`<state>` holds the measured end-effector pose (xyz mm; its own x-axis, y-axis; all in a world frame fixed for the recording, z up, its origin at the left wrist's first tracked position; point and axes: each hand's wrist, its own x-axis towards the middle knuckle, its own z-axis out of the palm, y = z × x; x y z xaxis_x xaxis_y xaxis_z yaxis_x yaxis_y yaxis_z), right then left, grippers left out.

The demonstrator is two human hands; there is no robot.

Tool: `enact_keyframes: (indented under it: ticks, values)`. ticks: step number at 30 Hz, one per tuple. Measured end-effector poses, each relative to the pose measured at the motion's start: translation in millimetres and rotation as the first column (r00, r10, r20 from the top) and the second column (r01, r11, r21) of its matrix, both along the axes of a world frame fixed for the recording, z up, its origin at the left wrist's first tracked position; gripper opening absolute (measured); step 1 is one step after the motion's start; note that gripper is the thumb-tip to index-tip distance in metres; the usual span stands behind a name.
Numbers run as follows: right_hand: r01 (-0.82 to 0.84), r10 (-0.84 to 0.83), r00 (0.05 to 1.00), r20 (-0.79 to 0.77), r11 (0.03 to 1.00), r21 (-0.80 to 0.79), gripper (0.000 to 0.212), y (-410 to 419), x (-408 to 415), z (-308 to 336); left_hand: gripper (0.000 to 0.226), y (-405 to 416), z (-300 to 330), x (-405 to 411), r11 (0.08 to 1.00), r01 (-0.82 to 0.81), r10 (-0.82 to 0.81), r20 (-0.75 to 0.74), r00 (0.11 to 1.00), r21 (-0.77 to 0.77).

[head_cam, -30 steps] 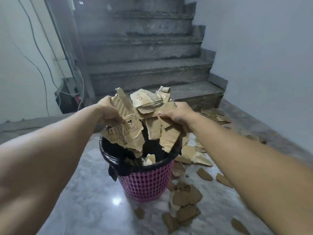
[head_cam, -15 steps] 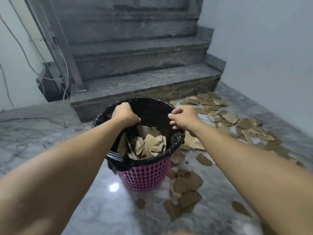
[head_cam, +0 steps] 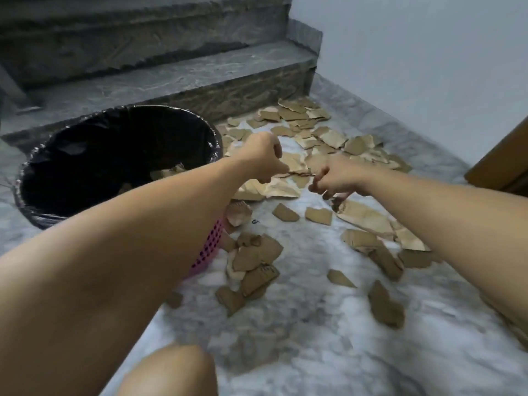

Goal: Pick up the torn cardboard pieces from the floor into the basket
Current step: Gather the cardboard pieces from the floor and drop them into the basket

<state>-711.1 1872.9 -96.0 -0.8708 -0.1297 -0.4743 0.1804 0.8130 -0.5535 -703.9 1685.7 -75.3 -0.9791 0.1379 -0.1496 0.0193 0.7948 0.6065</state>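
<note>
The pink basket [head_cam: 210,247] with a black liner [head_cam: 120,110] stands at the left, a few cardboard scraps [head_cam: 165,173] showing deep inside. Torn brown cardboard pieces [head_cam: 328,138] litter the marble floor to its right, up to the bottom stair. My left hand [head_cam: 263,155] hovers just right of the basket rim with its fingers curled. My right hand [head_cam: 334,178] is close beside it, fingers curled downward over a large piece [head_cam: 365,215]. A thin cardboard piece [head_cam: 297,173], seen edge-on, spans between the two hands, each gripping one end.
Dark stone stairs [head_cam: 171,81] rise behind the basket. A pale wall [head_cam: 414,67] runs along the right, with a wooden edge [head_cam: 503,167] at the far right. More scraps [head_cam: 257,261] lie near the basket's base. My knee [head_cam: 171,372] shows at the bottom.
Both hands have left the basket rim and swung right, down over the floor pieces. The bundle they held a second ago lies in the basket. The view has tilted down and right.
</note>
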Motion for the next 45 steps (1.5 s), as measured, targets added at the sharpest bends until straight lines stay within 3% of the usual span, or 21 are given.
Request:
enact_keyframes:
  ticks: [3,8,11,15,19,21,26,29,33,36,41,43,45]
  values:
    - [-0.043,0.041,0.998,0.048,0.999,0.033,0.015,14,-2,-35,0.031,15,-37,11,0.991,0.054,-0.034,0.161,0.986,-0.121]
    - [-0.209,0.2,0.972,0.119,0.975,0.068,0.028,-2,-6,-105,0.036,-8,-127,37,0.954,0.079,0.063,0.45,0.891,-0.289]
    - [-0.381,0.359,0.919,0.161,0.914,0.14,0.042,-14,-7,-134,0.046,-33,-171,60,0.927,0.061,0.129,0.466,0.875,-0.371]
    - [-0.576,0.549,0.817,0.179,0.756,0.311,0.045,-1,-12,-154,0.11,-52,-219,86,0.895,0.007,0.193,0.401,0.896,-0.445]
    - [-0.566,0.56,0.817,0.137,0.731,0.381,0.044,46,-25,-169,0.138,-40,-245,93,0.941,-0.076,0.201,0.367,0.908,-0.329]
    - [-0.522,0.535,0.839,0.102,0.737,0.429,0.052,78,-31,-176,0.148,-26,-251,95,0.935,-0.055,0.2,0.392,0.898,-0.351]
    - [-0.339,0.376,0.926,0.024,0.803,0.491,0.084,149,-35,-198,0.138,6,-265,89,0.897,-0.04,0.196,0.314,0.929,-0.441]
    - [-0.325,0.354,0.935,0.034,0.811,0.486,0.091,178,-27,-211,0.133,27,-269,76,0.929,-0.071,0.181,0.278,0.943,-0.364]
    - [-0.339,0.38,0.925,-0.027,0.852,0.4,0.087,202,-18,-226,0.12,74,-269,55,0.952,-0.144,0.214,0.251,0.944,-0.272]
    - [-0.372,0.421,0.906,-0.039,0.839,0.397,0.088,219,-18,-228,0.116,121,-265,38,0.94,-0.134,0.223,0.269,0.937,-0.313]
    - [-0.316,0.359,0.932,-0.052,0.874,0.369,0.087,247,-29,-225,0.135,172,-260,19,0.939,-0.057,0.158,0.278,0.948,-0.338]
    - [-0.277,0.297,0.955,-0.016,0.906,0.321,0.076,254,-38,-223,0.141,184,-256,11,0.927,-0.045,0.16,0.283,0.946,-0.372]
    - [-0.26,0.274,0.962,-0.003,0.915,0.309,0.049,257,-51,-216,0.136,189,-249,3,0.895,-0.042,0.159,0.229,0.96,-0.444]
